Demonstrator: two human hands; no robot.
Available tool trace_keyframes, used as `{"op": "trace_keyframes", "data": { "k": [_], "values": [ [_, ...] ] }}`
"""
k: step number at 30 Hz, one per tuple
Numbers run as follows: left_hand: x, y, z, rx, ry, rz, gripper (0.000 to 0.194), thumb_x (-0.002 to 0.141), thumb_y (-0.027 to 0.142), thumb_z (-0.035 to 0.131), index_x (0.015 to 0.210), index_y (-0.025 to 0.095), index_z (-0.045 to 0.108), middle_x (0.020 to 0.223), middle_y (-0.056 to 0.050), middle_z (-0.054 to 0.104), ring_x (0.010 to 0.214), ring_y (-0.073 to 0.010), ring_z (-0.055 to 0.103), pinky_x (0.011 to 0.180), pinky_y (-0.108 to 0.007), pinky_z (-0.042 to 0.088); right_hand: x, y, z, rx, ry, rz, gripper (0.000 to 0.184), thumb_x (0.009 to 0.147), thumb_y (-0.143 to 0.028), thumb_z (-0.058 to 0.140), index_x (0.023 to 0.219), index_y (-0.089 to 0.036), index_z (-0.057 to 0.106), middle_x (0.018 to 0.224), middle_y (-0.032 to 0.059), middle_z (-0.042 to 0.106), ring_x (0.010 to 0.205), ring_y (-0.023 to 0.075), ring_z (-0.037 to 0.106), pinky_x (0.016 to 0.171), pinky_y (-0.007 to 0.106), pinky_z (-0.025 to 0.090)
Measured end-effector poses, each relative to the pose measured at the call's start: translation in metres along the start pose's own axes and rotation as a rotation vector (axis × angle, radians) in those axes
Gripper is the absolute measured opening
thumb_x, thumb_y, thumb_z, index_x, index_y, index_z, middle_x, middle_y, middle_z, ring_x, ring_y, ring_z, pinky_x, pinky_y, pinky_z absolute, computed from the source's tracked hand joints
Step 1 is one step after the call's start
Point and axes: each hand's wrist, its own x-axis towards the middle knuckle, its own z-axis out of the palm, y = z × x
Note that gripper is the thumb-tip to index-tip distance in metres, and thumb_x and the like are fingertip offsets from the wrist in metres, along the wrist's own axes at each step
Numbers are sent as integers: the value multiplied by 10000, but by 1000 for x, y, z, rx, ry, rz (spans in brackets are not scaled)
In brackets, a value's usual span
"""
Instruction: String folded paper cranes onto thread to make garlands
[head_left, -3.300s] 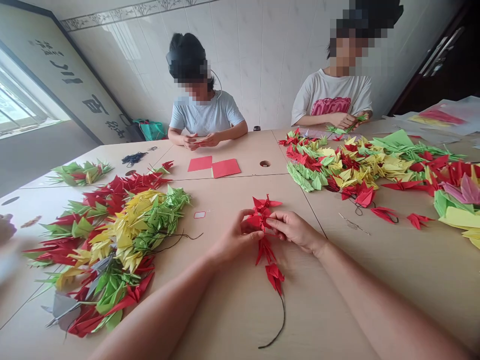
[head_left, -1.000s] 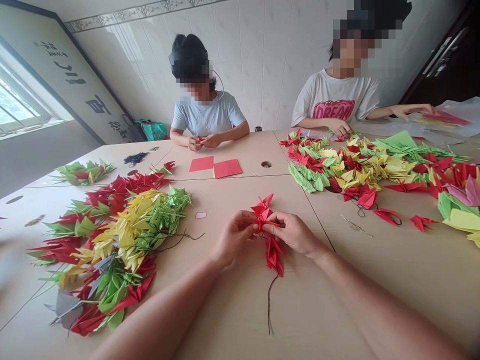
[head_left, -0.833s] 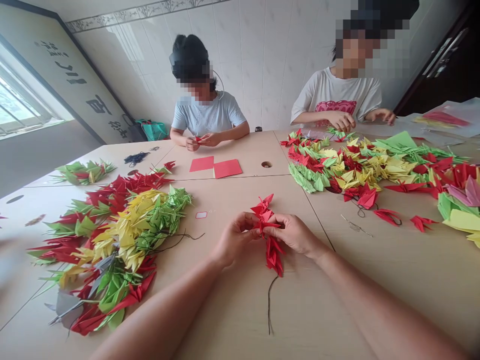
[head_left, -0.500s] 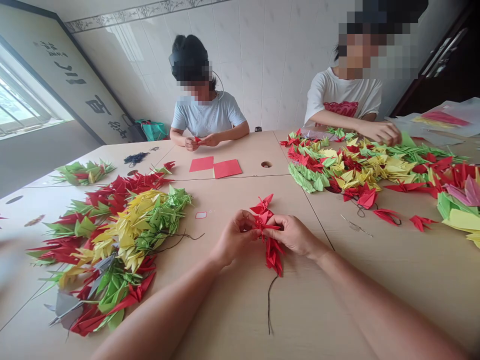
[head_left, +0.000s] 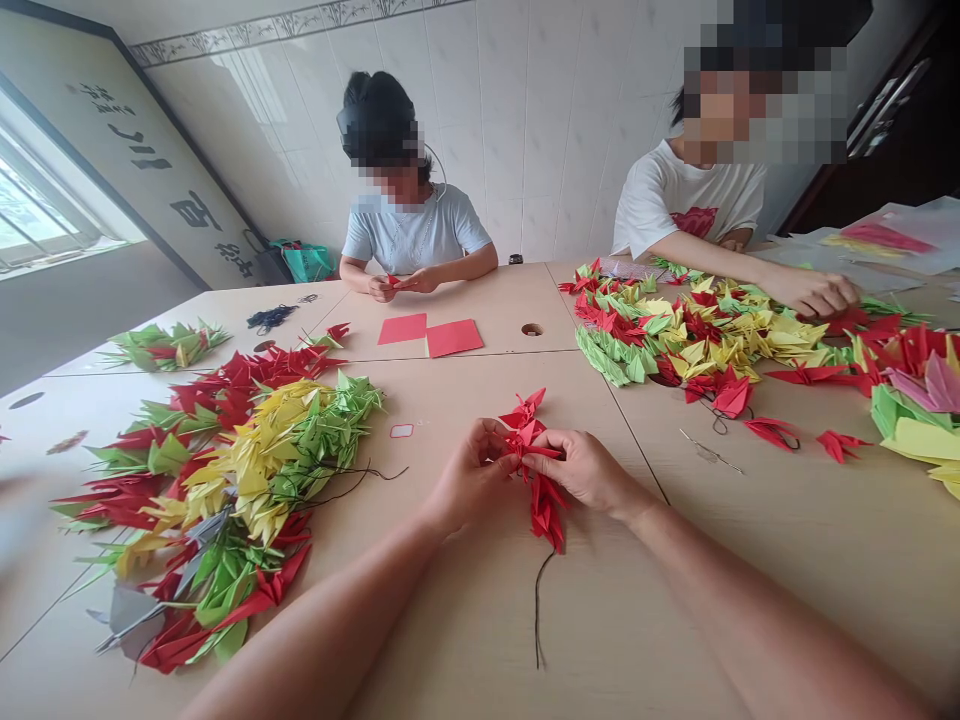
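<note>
Your left hand [head_left: 474,468] and right hand [head_left: 583,468] both pinch the red crane string [head_left: 546,512]; a hard tug could tear its folds (the thread [head_left: 537,612] hangs loose).

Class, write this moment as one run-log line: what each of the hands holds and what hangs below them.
left hand: pinching red origami cranes | right hand: pinching same cranes | hanging below: black thread

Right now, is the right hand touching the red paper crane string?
Touching: the head view shows the right hand pinching the red paper crane string with its fingertips, next to the left hand.
</note>
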Motion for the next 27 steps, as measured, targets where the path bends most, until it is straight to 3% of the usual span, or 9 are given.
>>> {"op": "trace_keyframes", "data": {
  "k": [11,16,20,27],
  "values": [
    [-3,-4,2,25,-41,-45,397,770,277,620,1123,219,447,871,-33,623,773,-141,583,717,-292,461,3,5,-4,45,45,50,283,768,-422,567,747,-151,646,606,-21,546,495,84,395,466,219,319],
    [-8,-3,8,-16,-129,-66,709,759,233,644,1339,265,237,946,-65,646,912,-198,615,831,-385,468,3,6,-5,176,48,40,279,765,-434,574,806,-165,636,674,-18,573,487,73,385,457,220,312],
    [-11,-5,9,-60,-143,-82,939,726,173,672,1404,314,38,974,-70,634,937,-217,615,831,-415,478,3,6,-3,273,49,62,287,730,-422,625,872,-172,630,722,-7,604,499,70,410,453,211,316],
    [-7,-14,4,-24,-81,-52,985,722,149,659,1414,337,-17,842,-6,615,812,-154,609,801,-367,469,4,3,-6,391,166,142,359,719,-362,638,1035,-197,596,888,46,668,491,67,470,443,204,339]
  ]
}}
